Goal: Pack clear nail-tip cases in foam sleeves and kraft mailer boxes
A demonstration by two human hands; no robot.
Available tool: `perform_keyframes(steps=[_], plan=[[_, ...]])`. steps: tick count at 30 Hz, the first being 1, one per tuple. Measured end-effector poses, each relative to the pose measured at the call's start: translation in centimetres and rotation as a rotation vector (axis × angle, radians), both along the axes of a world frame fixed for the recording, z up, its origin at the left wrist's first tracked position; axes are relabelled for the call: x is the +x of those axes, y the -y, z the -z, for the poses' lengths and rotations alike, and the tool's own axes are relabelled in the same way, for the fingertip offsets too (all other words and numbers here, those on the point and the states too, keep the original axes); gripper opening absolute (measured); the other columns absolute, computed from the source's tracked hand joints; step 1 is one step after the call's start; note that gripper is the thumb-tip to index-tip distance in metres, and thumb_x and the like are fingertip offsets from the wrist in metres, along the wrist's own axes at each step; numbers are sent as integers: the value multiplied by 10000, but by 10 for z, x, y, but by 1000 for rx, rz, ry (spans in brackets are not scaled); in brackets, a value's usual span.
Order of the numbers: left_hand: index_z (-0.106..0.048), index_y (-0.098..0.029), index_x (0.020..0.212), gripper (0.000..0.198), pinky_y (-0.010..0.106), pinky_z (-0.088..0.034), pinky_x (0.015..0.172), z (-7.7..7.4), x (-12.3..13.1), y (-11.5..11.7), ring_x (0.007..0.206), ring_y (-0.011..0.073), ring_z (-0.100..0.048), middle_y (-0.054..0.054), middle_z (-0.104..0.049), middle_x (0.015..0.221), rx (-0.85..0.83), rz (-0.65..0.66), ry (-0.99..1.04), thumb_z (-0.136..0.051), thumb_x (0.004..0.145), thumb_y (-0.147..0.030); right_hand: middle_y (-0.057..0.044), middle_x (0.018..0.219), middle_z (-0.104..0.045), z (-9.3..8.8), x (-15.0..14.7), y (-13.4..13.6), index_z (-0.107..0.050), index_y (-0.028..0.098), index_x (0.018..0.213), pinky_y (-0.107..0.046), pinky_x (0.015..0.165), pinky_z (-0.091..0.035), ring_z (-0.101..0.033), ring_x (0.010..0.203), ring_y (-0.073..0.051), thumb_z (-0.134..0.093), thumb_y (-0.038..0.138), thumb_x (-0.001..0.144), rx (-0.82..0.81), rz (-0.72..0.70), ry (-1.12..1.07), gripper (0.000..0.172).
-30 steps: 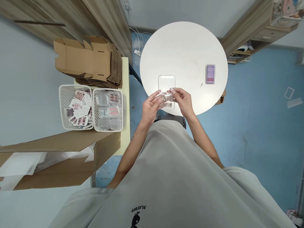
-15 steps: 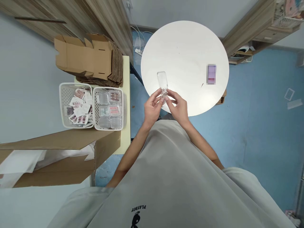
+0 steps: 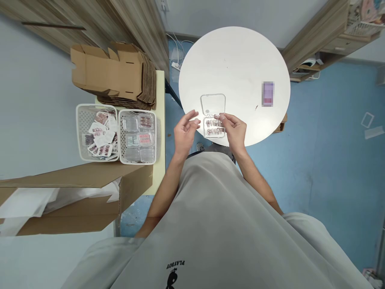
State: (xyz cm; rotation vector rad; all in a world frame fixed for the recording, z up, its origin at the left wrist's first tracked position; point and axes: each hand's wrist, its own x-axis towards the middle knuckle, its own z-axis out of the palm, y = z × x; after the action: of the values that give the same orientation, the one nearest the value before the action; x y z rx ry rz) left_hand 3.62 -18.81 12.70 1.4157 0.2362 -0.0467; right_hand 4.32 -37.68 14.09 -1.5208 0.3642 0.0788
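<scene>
A clear plastic nail case (image 3: 213,104) stands with its hinged lid folded back, near the front edge of the white round table (image 3: 234,56). Rows of press-on nails (image 3: 214,123) lie in its lower half. My right hand (image 3: 236,132) pinches the case by its right side, close to the hinge, and its fingertips cover that corner. To the left of the case is my left hand (image 3: 185,132), its fingers apart and nothing visible in them.
A blurred purple item (image 3: 268,94) lies on the table's right side. At left, a white basket (image 3: 80,132) contains nail cards, another basket (image 3: 121,154) clear cases. Folded cardboard boxes (image 3: 105,72) are stacked behind them. A large open carton (image 3: 136,180) stands nearer me.
The clear case has turned so its nails and lid face me. My left hand has let go and moved left; my right hand has shifted slightly right with the case.
</scene>
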Motion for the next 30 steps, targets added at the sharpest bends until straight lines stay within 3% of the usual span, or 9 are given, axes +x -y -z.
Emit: perform_keyframes(steps=[4, 8, 13, 15, 20, 26, 30], plan=[[-806, -201, 1347, 636, 447, -670, 1081, 5, -4, 3, 1215, 302, -817, 156, -836, 1335, -199, 130, -135, -889, 916, -661, -109, 1156, -877, 7, -1, 0, -839, 222, 1179, -481, 986, -724, -835, 1170, -308, -813, 759, 924, -7, 1, 2, 595], [-806, -210, 1357, 659, 429, -687, 1059, 8, -8, 9, 1195, 297, -833, 139, -851, 1316, -265, 135, -160, -944, 868, -629, -118, 1204, -862, 11, -2, 0, -829, 228, 1204, -492, 990, -721, -830, 1166, -309, -782, 764, 951, -34, -29, 16, 595], [-784, -232, 1414, 686, 459, -672, 1107, 6, -9, 11, 1308, 333, -798, 148, -810, 1431, -171, 91, -71, -892, 905, -679, -100, 1571, -715, -6, -10, -3, -734, 322, 1451, -524, 1170, -642, -637, 1529, -319, -698, 758, 1024, -203, -19, 159, 611], [-772, -240, 1443, 697, 471, -656, 1139, 3, -10, 12, 1384, 354, -759, 155, -746, 1545, -97, 79, 2, -864, 926, -699, -87, 1628, -674, -16, -16, -8, -715, 349, 1490, -555, 1223, -605, -572, 1593, -327, -684, 756, 1037, -238, -45, 191, 610], [-755, -276, 1490, 608, 453, -630, 1180, -11, -16, 25, 1549, 352, -632, 137, -631, 1691, 99, 122, 183, -743, 1034, -678, -75, 1570, -722, -24, -24, -24, -699, 351, 1528, -528, 1198, -636, -666, 1499, -320, -735, 772, 997, -203, -152, 176, 679], [-717, -312, 1540, 556, 398, -665, 1064, -10, -20, 32, 1449, 301, -692, 124, -673, 1648, 177, 204, 273, -696, 1080, -624, -103, 1473, -776, -6, -14, -21, -743, 292, 1435, -496, 1217, -627, -714, 1450, -309, -749, 764, 989, -76, -23, 126, 649], [-707, -292, 1537, 605, 393, -626, 1111, -3, -17, 25, 1435, 298, -697, 138, -684, 1628, 174, 41, 174, -692, 1069, -676, -116, 1385, -824, -10, -10, -7, -758, 263, 1378, -468, 1127, -681, -763, 1387, -309, -774, 787, 955, 0, -8, 45, 673]])
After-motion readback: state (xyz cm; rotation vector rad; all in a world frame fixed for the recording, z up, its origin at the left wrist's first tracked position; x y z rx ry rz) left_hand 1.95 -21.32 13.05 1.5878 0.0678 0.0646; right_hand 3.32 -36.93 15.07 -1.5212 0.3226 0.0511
